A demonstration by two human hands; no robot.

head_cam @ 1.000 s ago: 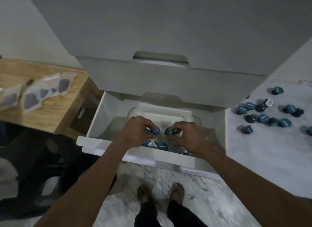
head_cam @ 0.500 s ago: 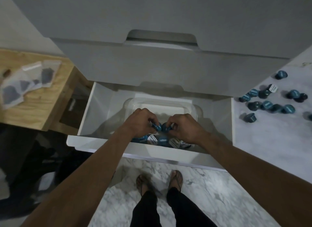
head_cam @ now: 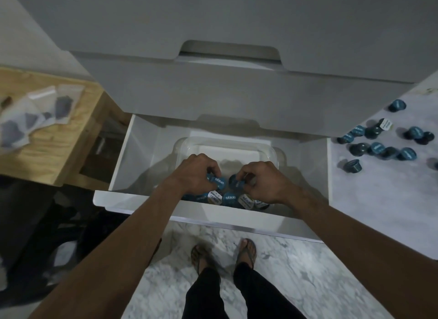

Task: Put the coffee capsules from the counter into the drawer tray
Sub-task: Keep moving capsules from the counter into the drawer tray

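The white drawer (head_cam: 118, 167) stands pulled out below the grey cabinet fronts (head_cam: 237, 100). Inside it sits a clear plastic tray with rounded corners (head_cam: 227, 144); its far half shows a bare white floor, and its near end holds a row of teal coffee capsules with printed foil lids (head_cam: 229, 198) (some lids are teal, others pale).

Both hands reach into the near end of the tray, side by side and close together.

- The left hand (head_cam: 193, 174) has its fingers curled downward around a teal capsule with a printed lid (head_cam: 219, 182), gripping it just above the row in the tray.
- The right hand (head_cam: 265, 182) has its fingers curled likewise, pinching a second teal capsule (head_cam: 235, 182) at the fingertips. A further dark, rounded item shows between its fingers; what it is cannot be told.

The two held capsules lie just beside each other, nearly touching.

On the pale marble-pattern counter (head_cam: 379, 212) to the right of the drawer, a loose group of teal capsules (head_cam: 376, 149) lies scattered, some upright and some tipped onto their sides. One capsule (head_cam: 397, 105) lies apart, farther back.

To the left of the drawer, a light wooden surface (head_cam: 52, 157) carries several clear plastic pouches with dark contents (head_cam: 35, 114) (blurred). Below the drawer, the person's sandalled feet (head_cam: 222, 254) stand on a marble-pattern floor (head_cam: 296, 271).
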